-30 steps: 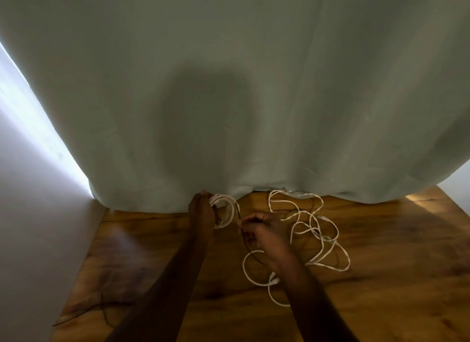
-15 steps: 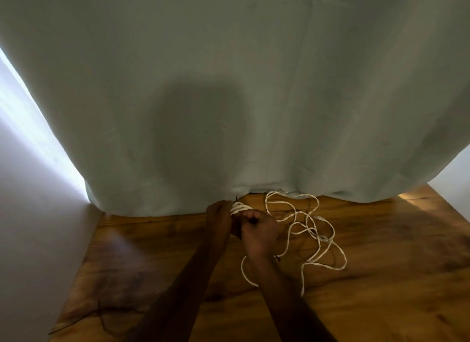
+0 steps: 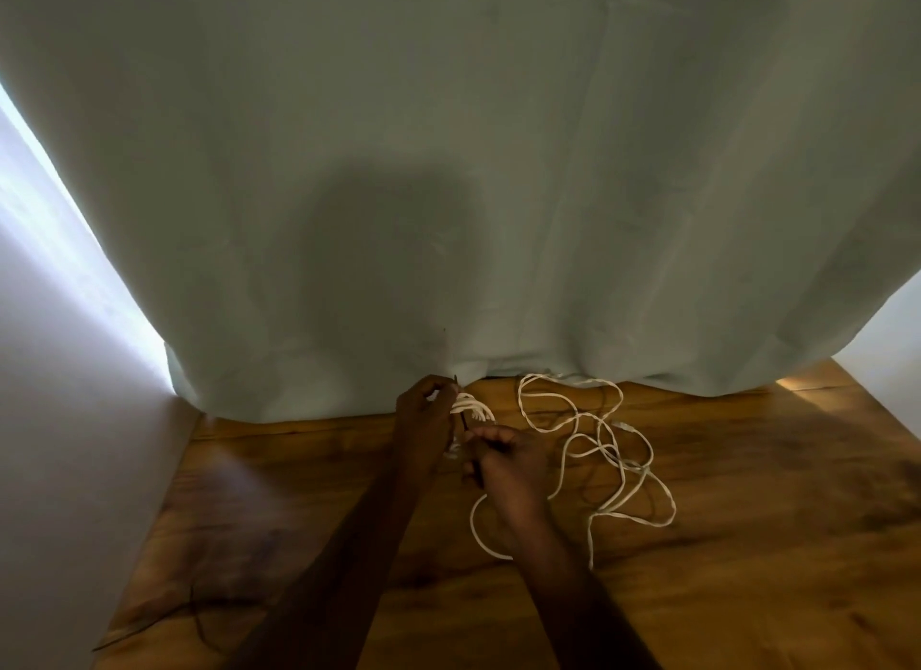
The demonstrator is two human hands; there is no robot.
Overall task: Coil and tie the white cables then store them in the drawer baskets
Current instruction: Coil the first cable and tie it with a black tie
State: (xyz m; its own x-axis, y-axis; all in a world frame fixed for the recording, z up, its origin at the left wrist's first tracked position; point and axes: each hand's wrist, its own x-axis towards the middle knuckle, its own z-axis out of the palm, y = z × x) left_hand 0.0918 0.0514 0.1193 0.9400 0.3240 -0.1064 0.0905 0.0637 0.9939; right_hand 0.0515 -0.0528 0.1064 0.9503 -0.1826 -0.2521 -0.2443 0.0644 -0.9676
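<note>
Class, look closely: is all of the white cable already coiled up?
No, a loose cable sprawls on the wooden floor beside the small coil.

Left hand (image 3: 427, 422) grips coiled cable (image 3: 471, 406); right hand (image 3: 511, 467) apparently pinches a tie.

A wooden table (image 3: 747, 545) carries everything here, its top a warm brown with dark grain streaks and knots. Its far edge runs under the hem of a pale green curtain (image 3: 498, 170), which hangs down onto the wood. To the right of the middle, a loose white cable (image 3: 618, 465) sprawls over the boards in tangled open loops, one strand curling back toward the near side. Down at the near left corner a thin dark wire (image 3: 164, 614) lies on the surface, bent and trailing toward the edge.
</note>
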